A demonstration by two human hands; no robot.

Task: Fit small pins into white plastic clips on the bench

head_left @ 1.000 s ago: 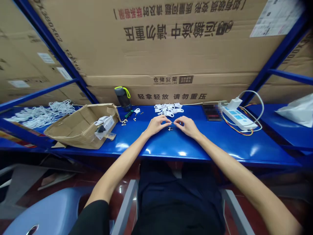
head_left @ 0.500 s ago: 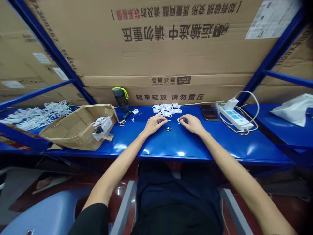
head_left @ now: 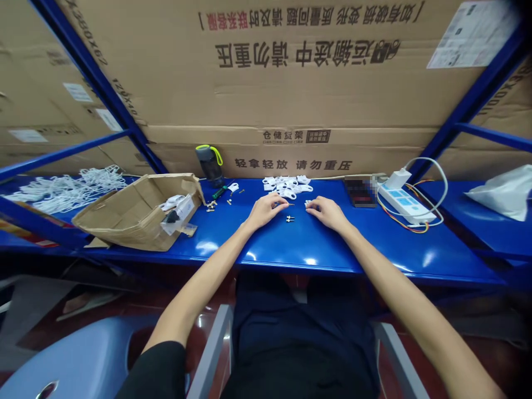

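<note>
On the blue tabletop [head_left: 233,238], a pile of white plastic parts [head_left: 286,187] lay just beyond the hands, with an open carton [head_left: 116,224], a dark bottle [head_left: 210,170] and a green-handled tool [head_left: 219,193] off to the left, and a power strip [head_left: 402,203] to the right. The left hand [head_left: 263,211] had thumb and forefinger pinched together on a thin pin [head_left: 292,204], its tip pointing right; two white-collared pins [head_left: 290,219] lay on the table near it. The right hand's [head_left: 329,213] fingertips were close together at small white pieces [head_left: 308,203]; whether they gripped or merely touched these could not be told. The left fingers hid one pin end, and pixelation covered part of a dark flat object [head_left: 358,191]. The cardboard [head_left: 282,100] read "仓储货架" and "轻拿轻放 请勿重压", with "运输途中 请勿重压" upside down above; the white label's [head_left: 469,33] print was too small to read.
</note>
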